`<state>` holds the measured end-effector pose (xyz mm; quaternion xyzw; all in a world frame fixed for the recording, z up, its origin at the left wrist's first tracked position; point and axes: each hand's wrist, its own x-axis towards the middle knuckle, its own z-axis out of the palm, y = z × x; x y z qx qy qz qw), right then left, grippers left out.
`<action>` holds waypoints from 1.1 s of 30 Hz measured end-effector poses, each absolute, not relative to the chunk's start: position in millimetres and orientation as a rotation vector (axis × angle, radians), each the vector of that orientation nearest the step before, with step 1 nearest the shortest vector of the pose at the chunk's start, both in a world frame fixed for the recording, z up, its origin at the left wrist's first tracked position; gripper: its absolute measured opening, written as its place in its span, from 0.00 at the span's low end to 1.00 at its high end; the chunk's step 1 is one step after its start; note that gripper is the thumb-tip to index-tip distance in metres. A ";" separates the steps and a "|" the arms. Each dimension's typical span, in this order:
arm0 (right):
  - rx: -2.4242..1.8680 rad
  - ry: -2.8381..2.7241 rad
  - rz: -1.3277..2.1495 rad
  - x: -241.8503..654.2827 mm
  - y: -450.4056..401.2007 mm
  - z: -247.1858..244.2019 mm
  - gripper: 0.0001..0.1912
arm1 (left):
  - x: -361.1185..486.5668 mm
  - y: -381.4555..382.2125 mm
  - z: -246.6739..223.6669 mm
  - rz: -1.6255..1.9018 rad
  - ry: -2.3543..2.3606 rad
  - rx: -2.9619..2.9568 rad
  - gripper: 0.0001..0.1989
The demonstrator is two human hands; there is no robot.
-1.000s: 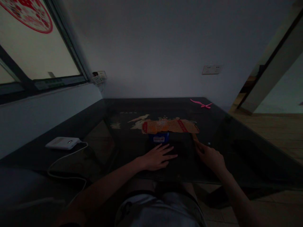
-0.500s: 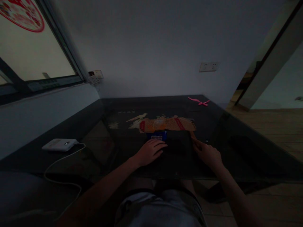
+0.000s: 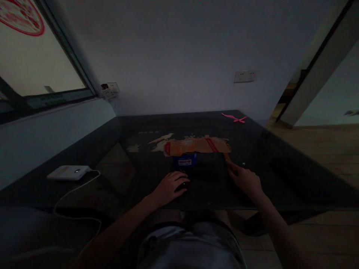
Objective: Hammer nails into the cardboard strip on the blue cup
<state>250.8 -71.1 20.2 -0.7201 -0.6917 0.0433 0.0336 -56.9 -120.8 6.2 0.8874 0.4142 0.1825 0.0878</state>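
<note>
A long, flat orange-tan patterned piece with red bands (image 3: 198,146) lies crosswise in front of me, above a blue container with a white label (image 3: 185,160). What exactly the piece is, I cannot make out. My left hand (image 3: 169,188) is just on the near side of the blue container, over the dark table, with fingers bent and apart and nothing visible in them. At the right, my right hand (image 3: 246,182) is closed around a narrow brown handle-like strip (image 3: 227,160). The strip reaches up to the right end of the patterned piece; whether they join is unclear.
The dark glossy table (image 3: 157,121) carries a printed bird pattern. A white power bank (image 3: 68,173) with a white cable lies at the left. A pink ribbon (image 3: 235,118) lies at the far right. A dark flat object (image 3: 297,179) is at the right.
My left hand has drawn back from the blue container towards me, so more of its label shows. My right hand stays at the brown strip. The view has shifted slightly.
</note>
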 end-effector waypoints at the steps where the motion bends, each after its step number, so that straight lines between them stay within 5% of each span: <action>1: -2.215 -2.131 0.129 251.1 -70.8 19.7 0.25 | -55.0 -120.1 6.6 0.545 1.241 2.640 0.14; 12: -2.210 -2.123 0.111 252.6 -70.3 17.3 0.25 | -30.7 -109.9 11.2 0.568 1.385 2.607 0.06; 33: -2.220 -2.124 0.113 251.5 -71.6 20.0 0.25 | -75.7 -108.1 -1.1 0.518 1.561 2.733 0.16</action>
